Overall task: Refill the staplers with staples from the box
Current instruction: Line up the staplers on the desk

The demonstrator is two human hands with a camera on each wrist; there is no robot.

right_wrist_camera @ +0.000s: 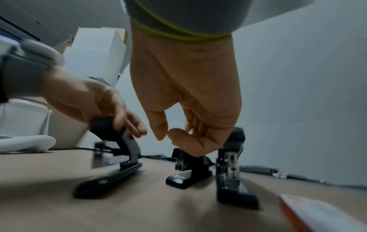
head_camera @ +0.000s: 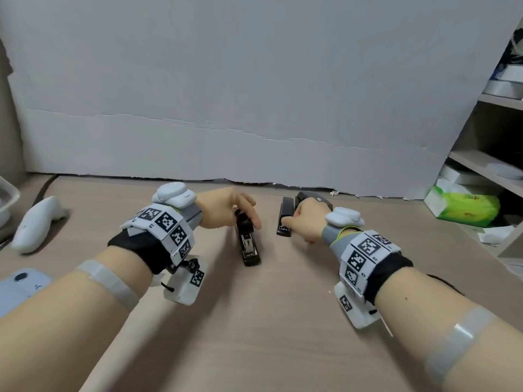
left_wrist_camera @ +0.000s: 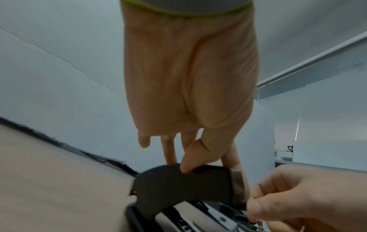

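Left hand [head_camera: 226,207] reaches palm-down, thumb and fingers gripping the raised lid of the left stapler [head_camera: 249,244] on the tabletop [head_camera: 268,321]; right hand [head_camera: 305,222], fingers curled, pinches thumb to forefinger beside the middle stapler [head_camera: 285,219]

Three staplers stand on the surface [head_camera: 254,321]: one under the left hand [head_camera: 226,210], the second [head_camera: 285,219] just left of the right hand [head_camera: 307,219], the third [head_camera: 312,198] beyond it
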